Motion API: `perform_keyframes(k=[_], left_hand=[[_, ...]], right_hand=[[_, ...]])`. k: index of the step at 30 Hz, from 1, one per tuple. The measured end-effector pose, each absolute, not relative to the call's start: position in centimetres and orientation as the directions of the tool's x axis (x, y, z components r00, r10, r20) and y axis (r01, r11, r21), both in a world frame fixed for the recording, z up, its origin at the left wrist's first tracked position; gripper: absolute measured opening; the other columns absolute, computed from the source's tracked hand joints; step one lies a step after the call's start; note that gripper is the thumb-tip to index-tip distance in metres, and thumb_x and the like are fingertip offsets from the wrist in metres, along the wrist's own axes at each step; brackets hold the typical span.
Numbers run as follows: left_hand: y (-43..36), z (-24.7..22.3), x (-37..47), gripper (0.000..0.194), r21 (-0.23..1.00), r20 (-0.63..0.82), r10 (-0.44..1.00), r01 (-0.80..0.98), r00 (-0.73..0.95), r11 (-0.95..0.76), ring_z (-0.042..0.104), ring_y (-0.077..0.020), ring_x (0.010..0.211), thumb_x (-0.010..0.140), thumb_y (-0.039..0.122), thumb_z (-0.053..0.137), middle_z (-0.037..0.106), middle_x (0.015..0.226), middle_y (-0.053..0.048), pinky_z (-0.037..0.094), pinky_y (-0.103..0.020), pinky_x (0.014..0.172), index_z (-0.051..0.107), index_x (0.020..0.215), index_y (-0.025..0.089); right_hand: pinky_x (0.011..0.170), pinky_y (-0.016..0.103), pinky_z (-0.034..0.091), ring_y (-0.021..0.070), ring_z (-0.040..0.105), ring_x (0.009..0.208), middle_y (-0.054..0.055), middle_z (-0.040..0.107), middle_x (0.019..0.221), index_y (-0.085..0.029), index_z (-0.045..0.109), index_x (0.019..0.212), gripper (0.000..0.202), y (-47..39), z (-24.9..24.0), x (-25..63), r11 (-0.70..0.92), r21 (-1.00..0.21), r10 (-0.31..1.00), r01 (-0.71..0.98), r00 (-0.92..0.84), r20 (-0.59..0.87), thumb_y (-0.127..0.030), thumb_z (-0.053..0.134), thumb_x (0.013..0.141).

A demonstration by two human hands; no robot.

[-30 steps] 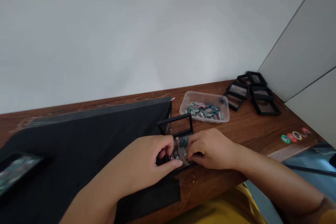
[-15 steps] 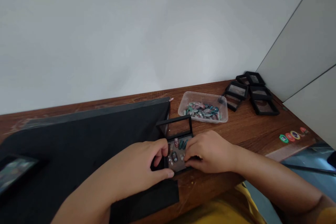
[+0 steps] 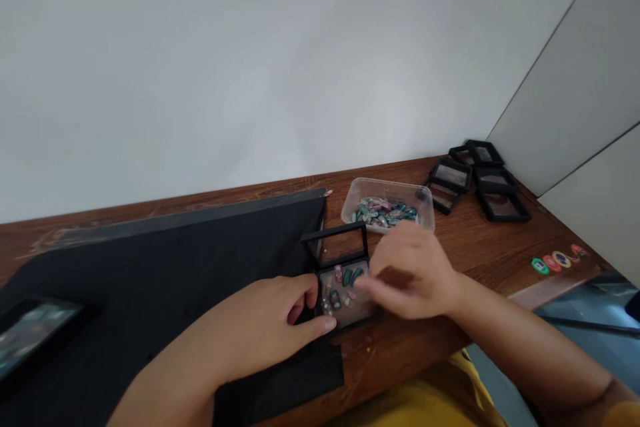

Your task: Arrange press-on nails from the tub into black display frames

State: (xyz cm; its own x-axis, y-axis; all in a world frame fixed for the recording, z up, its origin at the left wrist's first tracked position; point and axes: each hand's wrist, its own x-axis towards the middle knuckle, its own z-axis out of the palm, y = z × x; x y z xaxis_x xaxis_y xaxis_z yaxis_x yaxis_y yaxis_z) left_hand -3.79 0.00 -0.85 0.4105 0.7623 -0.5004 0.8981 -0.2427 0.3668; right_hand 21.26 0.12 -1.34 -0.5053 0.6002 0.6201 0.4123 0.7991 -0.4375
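My left hand (image 3: 295, 310) grips the left side of a small black display case (image 3: 363, 311), thumb on its near edge and fingers curled at the far side. The case's framed window lid (image 3: 343, 245) stands raised at the back. On its grey inside lie several glossy pieces that look like press-on nails, among them a pink one (image 3: 339, 274) and a dark teal one (image 3: 347, 277). My right hand (image 3: 407, 270) hovers over the case's right side, smeared by motion; whether its fingers hold anything cannot be made out. Just behind it stands a clear plastic tub (image 3: 354, 199) of similar teal and pink pieces.
Several black window cases (image 3: 503, 207) lie in a heap at the back right by the wall. A black mat (image 3: 200, 253) covers the table's left part, with a blurred dark-framed case (image 3: 35, 330) on it. Round stickers (image 3: 561, 259) mark the right edge.
My right hand has lifted off the pieces in the case and moved up and right, toward the tub. My left hand still holds the case.
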Motion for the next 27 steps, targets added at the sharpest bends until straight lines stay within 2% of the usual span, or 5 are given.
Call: perform_keyframes(k=[4, 9, 13, 20, 27], left_hand=[[0.1, -1.1, -3.9, 0.038, 0.374, -0.504, 0.753, 0.893, 0.423, -0.251, 0.063, -0.0229, 0.071, 0.084, 0.063, 0.053, 0.070, 0.079, -0.002, 0.039, -0.034, 0.064, 0.059, 0.082, 0.026], [0.0, -1.2, -3.8, 0.036, 0.355, -0.518, 0.750, 0.901, 0.412, -0.249, 0.063, -0.0235, 0.074, 0.083, 0.062, 0.054, 0.070, 0.081, -0.003, 0.039, -0.035, 0.066, 0.058, 0.085, 0.026], [0.0, -1.0, -3.6, 0.037, 0.355, -0.516, 0.751, 0.901, 0.412, -0.250, 0.064, -0.0244, 0.079, 0.083, 0.062, 0.053, 0.071, 0.086, -0.005, 0.040, -0.036, 0.069, 0.059, 0.086, 0.025], [0.1, -0.7, -3.4, 0.037, 0.360, -0.535, 0.738, 0.902, 0.410, -0.240, 0.065, -0.0257, 0.079, 0.083, 0.062, 0.052, 0.071, 0.087, -0.005, 0.042, -0.037, 0.070, 0.058, 0.087, 0.025], [0.0, -1.3, -3.7, 0.039, 0.370, -0.510, 0.758, 0.899, 0.407, -0.234, 0.065, -0.0249, 0.077, 0.085, 0.064, 0.051, 0.072, 0.085, -0.005, 0.041, -0.037, 0.068, 0.059, 0.085, 0.026]], right_hand=[[0.093, 0.041, 0.041, 0.0242, 0.066, 0.096, 0.007, 0.077, 0.096, -0.021, 0.068, 0.096, 0.030, 1.7, -0.9, 23.0, 0.517, -0.448, 0.807, 0.729, -0.241, 0.539, -0.045, 0.052, 0.105], [0.108, 0.050, 0.034, 0.0291, 0.064, 0.109, 0.012, 0.076, 0.106, -0.016, 0.068, 0.098, 0.052, 2.9, -1.6, 24.0, 0.393, -0.324, 0.919, 0.861, -0.371, 0.129, -0.051, 0.031, 0.112], [0.108, 0.050, 0.036, 0.0300, 0.067, 0.112, 0.013, 0.078, 0.110, -0.015, 0.072, 0.094, 0.057, 2.8, -1.7, 23.7, 0.383, -0.271, 0.919, 0.883, -0.394, 0.016, -0.056, 0.036, 0.110], [0.120, 0.063, 0.029, 0.0345, 0.064, 0.129, 0.014, 0.076, 0.129, -0.016, 0.078, 0.114, 0.042, 2.7, -1.9, 23.9, 0.394, -0.324, 0.916, 0.860, -0.395, 0.066, -0.051, 0.055, 0.105], [0.100, 0.047, 0.056, 0.0278, 0.076, 0.108, 0.009, 0.082, 0.112, -0.020, 0.083, 0.099, 0.016, 3.1, -2.0, 24.2, 0.465, -0.471, 0.874, 0.750, -0.304, 0.378, -0.025, 0.069, 0.093]])
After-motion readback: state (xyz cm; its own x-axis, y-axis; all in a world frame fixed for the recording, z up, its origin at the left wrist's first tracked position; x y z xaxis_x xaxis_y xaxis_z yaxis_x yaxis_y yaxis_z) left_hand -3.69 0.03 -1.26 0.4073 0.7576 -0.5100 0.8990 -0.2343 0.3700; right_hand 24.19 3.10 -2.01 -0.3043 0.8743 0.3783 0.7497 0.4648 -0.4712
